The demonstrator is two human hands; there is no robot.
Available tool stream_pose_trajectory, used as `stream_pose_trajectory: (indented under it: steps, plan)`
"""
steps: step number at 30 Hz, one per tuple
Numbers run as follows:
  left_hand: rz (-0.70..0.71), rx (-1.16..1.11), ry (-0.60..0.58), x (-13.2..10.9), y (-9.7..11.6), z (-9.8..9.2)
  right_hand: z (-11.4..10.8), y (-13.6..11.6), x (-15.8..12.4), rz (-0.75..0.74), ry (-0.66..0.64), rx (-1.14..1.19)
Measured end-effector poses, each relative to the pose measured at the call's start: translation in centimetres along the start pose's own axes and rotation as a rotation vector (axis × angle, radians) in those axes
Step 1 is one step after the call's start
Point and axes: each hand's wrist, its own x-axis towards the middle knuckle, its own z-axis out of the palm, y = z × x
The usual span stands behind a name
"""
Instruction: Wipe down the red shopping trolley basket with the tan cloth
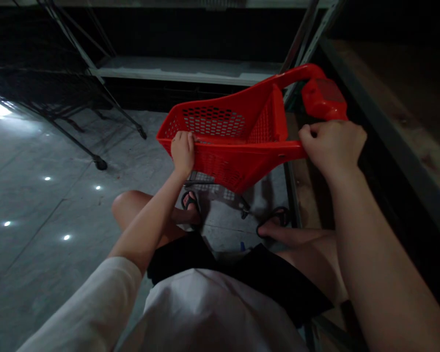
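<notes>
In front of my knees stands a red plastic shopping cart (220,159) with perforated basket walls, turned sideways to me. My left hand (183,152) is closed over the near rim toward the basket's left end. At the handle end on the right, my right hand (333,146) wraps round the red handle where it meets the near side arm. A boxy red piece (324,98) sits in the middle of that handle. No goods show in the visible part of the basket; its floor is mostly hidden by the near wall.
Behind the cart runs a metal shelf rack with a pale lower shelf (190,68). A dark wheeled frame (99,161) stands at the left on the grey floor (40,254). Wooden shelving (403,88) lines the right side, close to my arm. My sandalled feet flank the cart.
</notes>
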Motion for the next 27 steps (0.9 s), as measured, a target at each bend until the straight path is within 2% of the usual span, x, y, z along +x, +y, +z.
stream_pose_trajectory:
  steps: [3, 6, 8, 10, 11, 13, 14, 16, 18, 19, 20, 22, 25, 27]
  plan:
    - [-0.063, -0.042, 0.074, -2.2, 5.6, 2.6, 0.1, -0.9, -0.1, 0.016, -0.006, -0.013]
    - [0.080, -0.274, 0.064, -5.0, 12.5, 5.0, -0.2, -1.5, -0.5, 0.043, -0.024, -0.059]
    - [0.116, -0.368, 0.082, -6.4, 15.4, 5.9, -0.3, -1.7, -0.7, 0.076, -0.042, -0.126]
    - [0.172, -0.416, 0.067, -7.2, 15.7, 6.1, -0.4, -1.6, -0.8, 0.092, -0.054, -0.191]
    - [0.210, -0.420, 0.041, -7.3, 14.7, 6.0, -0.5, -1.6, -0.9, 0.086, -0.053, -0.211]
    - [0.261, -0.385, 0.000, -7.0, 11.0, 5.5, -0.5, -1.5, -1.0, 0.049, -0.037, -0.220]
    - [0.226, -0.344, 0.021, -6.7, 8.8, 5.2, -0.5, -1.5, -1.1, 0.035, -0.023, -0.221]
    - [0.061, -0.242, 0.182, -5.6, 4.7, 4.7, -0.4, -1.9, -1.3, 0.020, 0.010, -0.227]
    - [-0.104, -0.177, 0.319, -4.3, 2.7, 4.4, -0.2, -2.7, -1.6, 0.024, 0.053, -0.228]
    - [-0.159, -0.174, 0.354, -3.9, 2.9, 4.5, -0.1, -3.3, -1.8, 0.029, 0.075, -0.226]
    - [-0.192, -0.196, 0.369, -3.7, 3.7, 4.7, -0.1, -3.9, -1.9, 0.037, 0.092, -0.220]
    - [-0.207, -0.297, 0.367, -4.1, 7.3, 5.5, 0.0, -5.4, -2.1, 0.034, 0.091, -0.204]
    - [-0.182, -0.443, 0.335, -7.1, 14.4, 6.4, 0.0, -7.3, -2.0, 0.000, 0.034, -0.189]
    - [-0.150, -0.421, 0.238, -9.7, 18.0, 6.6, 0.1, -8.3, -1.8, -0.004, 0.014, -0.189]
